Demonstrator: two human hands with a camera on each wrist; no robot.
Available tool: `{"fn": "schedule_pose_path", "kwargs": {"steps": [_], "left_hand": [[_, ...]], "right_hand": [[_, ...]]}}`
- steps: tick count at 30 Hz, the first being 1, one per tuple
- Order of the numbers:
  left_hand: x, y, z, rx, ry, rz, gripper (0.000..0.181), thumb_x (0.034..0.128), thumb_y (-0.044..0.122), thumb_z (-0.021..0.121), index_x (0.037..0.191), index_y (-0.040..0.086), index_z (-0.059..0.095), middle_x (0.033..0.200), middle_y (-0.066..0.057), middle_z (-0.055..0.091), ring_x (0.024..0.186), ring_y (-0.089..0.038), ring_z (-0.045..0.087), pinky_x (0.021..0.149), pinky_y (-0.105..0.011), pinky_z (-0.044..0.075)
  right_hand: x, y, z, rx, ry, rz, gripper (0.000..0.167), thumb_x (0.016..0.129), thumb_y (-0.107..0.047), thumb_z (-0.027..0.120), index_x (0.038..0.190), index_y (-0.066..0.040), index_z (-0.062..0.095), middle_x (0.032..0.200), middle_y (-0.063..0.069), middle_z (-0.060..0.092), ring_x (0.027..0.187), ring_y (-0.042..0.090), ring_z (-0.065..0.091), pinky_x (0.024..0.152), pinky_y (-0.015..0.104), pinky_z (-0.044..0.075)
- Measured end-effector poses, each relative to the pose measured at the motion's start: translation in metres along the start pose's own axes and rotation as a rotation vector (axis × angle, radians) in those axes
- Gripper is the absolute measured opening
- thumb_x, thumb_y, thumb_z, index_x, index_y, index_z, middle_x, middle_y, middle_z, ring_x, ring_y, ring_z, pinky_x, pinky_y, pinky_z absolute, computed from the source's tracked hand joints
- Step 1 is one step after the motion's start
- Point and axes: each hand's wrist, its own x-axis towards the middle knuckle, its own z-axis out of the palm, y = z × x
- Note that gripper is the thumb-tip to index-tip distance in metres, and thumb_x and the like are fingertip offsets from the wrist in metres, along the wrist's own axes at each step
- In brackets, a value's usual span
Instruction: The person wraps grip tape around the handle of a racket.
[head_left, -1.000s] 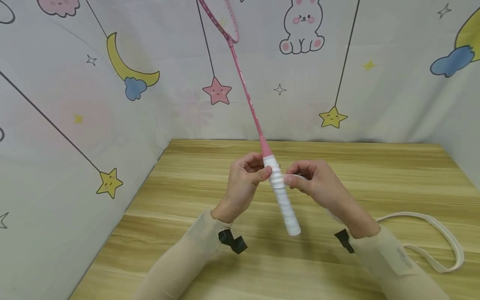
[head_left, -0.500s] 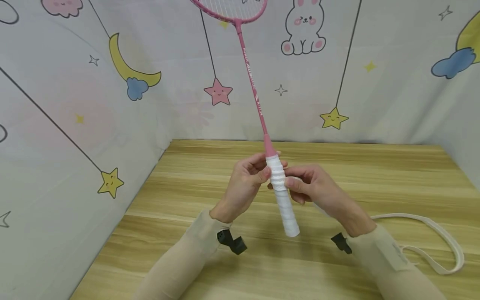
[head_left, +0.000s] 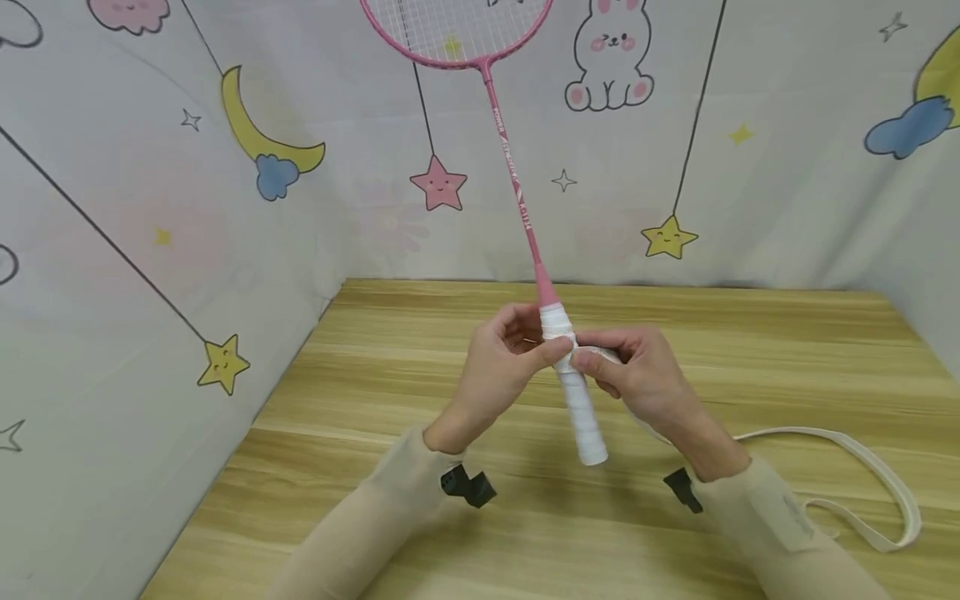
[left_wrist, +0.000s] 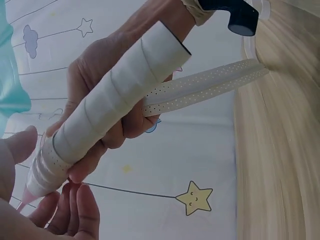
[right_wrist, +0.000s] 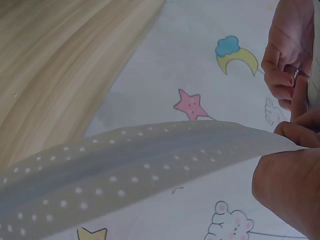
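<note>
A pink badminton racket (head_left: 517,187) leans up and to the left in the head view, its strings partly out of frame. Its handle (head_left: 585,425) is white, with a thicker band of wrapped tape on the upper part. My left hand (head_left: 498,367) holds that upper part, thumb across the front and fingers behind. On the handle's right side, my right hand (head_left: 648,371) pinches a white perforated grip tape (right_wrist: 125,160) close to the wrapped band. From the right hand the tape runs down past the wrist, as the left wrist view also shows.
The tape's loose tail (head_left: 896,475) lies in a loop on the wooden table (head_left: 390,367) at the right. A pale curtain (head_left: 525,225) with printed stars, moons and a rabbit stands behind and at the sides. Each sleeve carries a small black device (head_left: 468,486).
The racket has turned about its length, from nearly edge-on to showing its strings. My left thumb has moved right across the handle. My right fingers reached behind the handle, then drew back to its side.
</note>
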Motion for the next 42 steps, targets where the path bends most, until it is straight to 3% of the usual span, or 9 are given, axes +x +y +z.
{"fn": "schedule_pose_path", "kwargs": {"steps": [4,5,11,19,26,33,42], "left_hand": [[0.000,0.001,0.004,0.110,0.052,0.051,0.036,0.0958,0.005,0.082,0.128,-0.005,0.068,0.114,-0.023,0.074,0.093,-0.008,0.068,0.084,-0.021,0.058],[0.000,0.001,0.004,0.128,0.063,0.063,0.034,0.0959,0.005,0.082,0.126,-0.005,0.068,0.112,-0.024,0.074,0.091,-0.007,0.068,0.083,-0.021,0.057],[0.000,0.002,0.003,0.098,0.088,0.056,0.028,0.0941,-0.002,0.082,0.119,-0.008,0.071,0.109,-0.029,0.073,0.088,-0.005,0.067,0.080,-0.019,0.056],[0.002,0.002,-0.002,0.063,0.070,0.050,0.026,0.0932,-0.006,0.079,0.117,-0.012,0.071,0.106,-0.027,0.072,0.086,-0.005,0.066,0.079,-0.018,0.056],[0.003,0.002,-0.005,-0.014,0.044,0.024,0.026,0.0932,-0.010,0.076,0.117,-0.017,0.069,0.097,-0.010,0.073,0.084,-0.007,0.065,0.078,-0.020,0.055],[0.004,-0.001,-0.009,-0.095,-0.022,-0.039,0.027,0.1004,-0.008,0.067,0.124,-0.020,0.063,0.095,0.008,0.071,0.087,-0.007,0.066,0.080,-0.021,0.056],[0.004,-0.005,-0.013,-0.238,-0.106,-0.050,0.033,0.1051,-0.007,0.061,0.133,-0.024,0.055,0.097,0.012,0.074,0.092,-0.005,0.068,0.082,-0.019,0.057]], "right_hand": [[0.000,-0.001,0.004,-0.104,0.036,0.040,0.027,0.102,-0.003,0.074,0.126,0.007,0.077,0.065,-0.008,0.053,0.054,0.006,0.038,0.046,0.027,0.034],[0.001,-0.001,0.005,-0.123,0.036,0.051,0.028,0.102,-0.003,0.074,0.127,0.010,0.076,0.065,-0.007,0.053,0.054,0.006,0.039,0.046,0.026,0.036],[0.000,-0.010,0.004,-0.225,0.004,0.092,0.026,0.103,-0.003,0.073,0.127,0.007,0.077,0.066,-0.001,0.057,0.053,0.008,0.045,0.048,0.026,0.041],[-0.003,-0.024,0.006,-0.367,0.041,0.155,0.024,0.099,-0.012,0.080,0.120,-0.001,0.083,0.079,0.005,0.070,0.052,0.009,0.044,0.048,0.025,0.038],[-0.003,-0.028,0.005,-0.366,0.057,0.176,0.021,0.098,-0.013,0.082,0.116,-0.004,0.085,0.089,0.007,0.078,0.051,0.009,0.043,0.047,0.025,0.036],[-0.002,-0.028,0.003,-0.328,0.068,0.200,0.021,0.096,-0.016,0.085,0.114,-0.005,0.086,0.078,-0.002,0.072,0.051,0.009,0.042,0.047,0.025,0.033],[-0.001,-0.025,0.002,-0.217,0.080,0.230,0.018,0.094,-0.017,0.087,0.108,-0.005,0.086,0.071,-0.009,0.068,0.056,0.010,0.043,0.050,0.025,0.035]]}}
